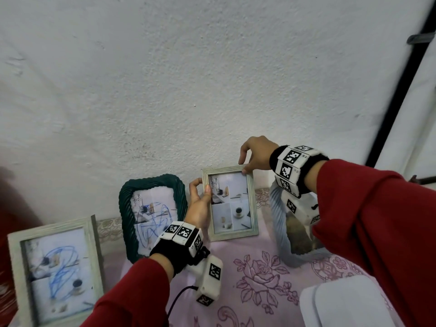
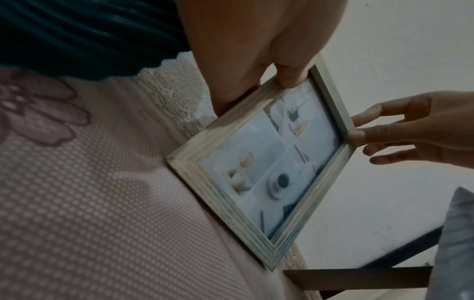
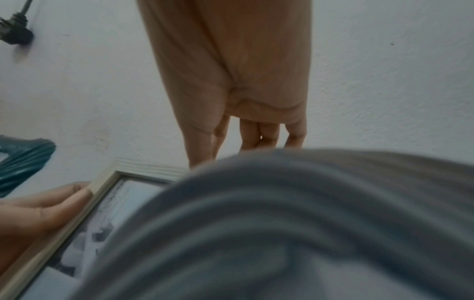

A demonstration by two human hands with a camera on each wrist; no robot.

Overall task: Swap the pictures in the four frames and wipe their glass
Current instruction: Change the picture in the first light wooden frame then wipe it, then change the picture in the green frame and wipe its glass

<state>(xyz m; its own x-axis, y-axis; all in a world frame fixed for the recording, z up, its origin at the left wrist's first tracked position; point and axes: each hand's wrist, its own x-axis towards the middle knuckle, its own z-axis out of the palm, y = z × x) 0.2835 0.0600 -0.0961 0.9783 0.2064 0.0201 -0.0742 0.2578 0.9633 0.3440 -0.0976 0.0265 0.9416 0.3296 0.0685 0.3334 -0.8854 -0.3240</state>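
- Left hand [image 1: 199,204] is gripping the pale wood frame [image 1: 232,234] by its left edge, thumb on front, fingers curling behind – steadying it upright.
- Right hand [image 1: 256,153] is pinching the top right corner w/ thumb & fingertips, prob. setting the lean vs the wall [image 1: 188,79].
- Frame's bottom edge is resting on the pink floral cloth [image 1: 259,274], btwn the green frame [image 1: 128,208] & the grey ribbed frame [image 1: 278,223].
- Its picture is showing no scribble; green frame & the far-left frame [image 1: 14,267] are still showing blue scribbles, so likely pending.
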